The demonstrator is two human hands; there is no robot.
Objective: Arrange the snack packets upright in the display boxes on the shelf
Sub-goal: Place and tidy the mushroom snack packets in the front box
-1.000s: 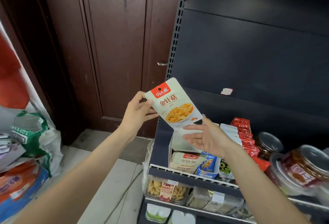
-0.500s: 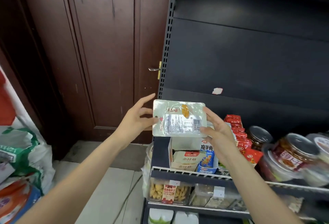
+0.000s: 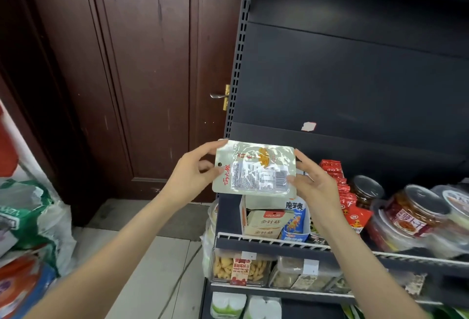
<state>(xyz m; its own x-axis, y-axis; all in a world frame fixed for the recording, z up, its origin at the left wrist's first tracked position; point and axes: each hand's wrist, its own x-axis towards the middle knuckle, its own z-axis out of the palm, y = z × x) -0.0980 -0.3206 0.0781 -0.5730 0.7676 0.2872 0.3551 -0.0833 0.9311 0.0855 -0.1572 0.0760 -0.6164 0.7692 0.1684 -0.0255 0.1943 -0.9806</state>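
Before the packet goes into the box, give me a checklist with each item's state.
1. Packet held at both ends: ok. Left hand pinches the left edge, right hand the right.
2. Packet upright: not ok. It lies sideways, back label facing the camera.
3. Box open at the top: ok.
4. Room in the box: cannot tell. Same-brand packets sit in its front; the held packet hides the rest.
5. Packet over the box: ok. It hangs just above it, apart.
6. Neighbours out of the way: ok. The blue packet stands to the right of the box.
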